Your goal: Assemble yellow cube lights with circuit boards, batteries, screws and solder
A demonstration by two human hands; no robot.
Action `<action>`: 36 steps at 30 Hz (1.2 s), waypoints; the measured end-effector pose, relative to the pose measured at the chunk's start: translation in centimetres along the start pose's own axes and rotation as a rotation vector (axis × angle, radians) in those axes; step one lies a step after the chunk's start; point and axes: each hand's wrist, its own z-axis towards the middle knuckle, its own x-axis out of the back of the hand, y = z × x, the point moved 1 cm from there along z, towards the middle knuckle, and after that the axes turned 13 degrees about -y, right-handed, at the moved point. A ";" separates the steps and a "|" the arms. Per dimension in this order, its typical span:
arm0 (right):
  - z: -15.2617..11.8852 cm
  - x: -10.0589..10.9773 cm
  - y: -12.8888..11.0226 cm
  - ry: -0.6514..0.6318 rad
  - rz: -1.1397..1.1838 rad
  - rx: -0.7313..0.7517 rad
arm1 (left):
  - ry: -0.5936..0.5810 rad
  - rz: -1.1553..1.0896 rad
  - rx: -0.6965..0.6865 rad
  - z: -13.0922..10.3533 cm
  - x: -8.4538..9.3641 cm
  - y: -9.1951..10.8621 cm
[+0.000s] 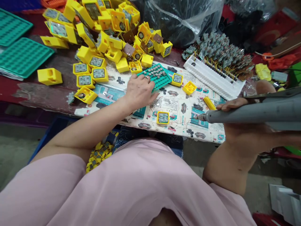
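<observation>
Head view, left to right: green trays [22, 56] lie at the upper left; yellow housings [98, 31] are heaped above centre, several fitted ones lined up below; the left hand [139, 91] rests with fingers curled on a small green tray of round cells [158, 75]; one fitted housing [163, 117] lies at centre on the printed sheet [174, 103]; the right hand [235, 125] is closed around a grey power driver [254, 114]; judging by the heap, much remains.
</observation>
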 end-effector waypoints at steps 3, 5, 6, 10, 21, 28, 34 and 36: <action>-0.8 -0.3 0.8 -0.007 0.125 0.088 | -0.050 -0.052 0.034 1.0 -0.1 -0.2; -1.3 -0.2 1.2 0.000 0.117 0.083 | -0.067 -0.152 0.092 0.9 0.5 -0.4; -1.5 0.0 1.3 0.019 0.107 0.077 | -0.075 -0.237 0.114 0.8 0.9 -0.6; -2.5 1.3 2.3 0.062 0.014 0.155 | -0.103 -0.685 0.146 0.3 2.8 -1.3; -2.3 1.5 4.1 -0.249 0.107 0.005 | -0.279 -1.211 0.214 1.9 1.9 3.6; 0.0 -0.9 5.1 -0.032 0.005 0.001 | -0.515 -1.528 0.156 3.6 1.7 7.6; 2.1 -1.9 5.1 -0.105 0.009 -0.056 | -0.919 -1.793 0.155 4.3 0.7 10.2; 2.3 -1.9 4.7 -0.101 0.005 -0.071 | -0.927 -1.832 0.162 4.4 0.5 10.4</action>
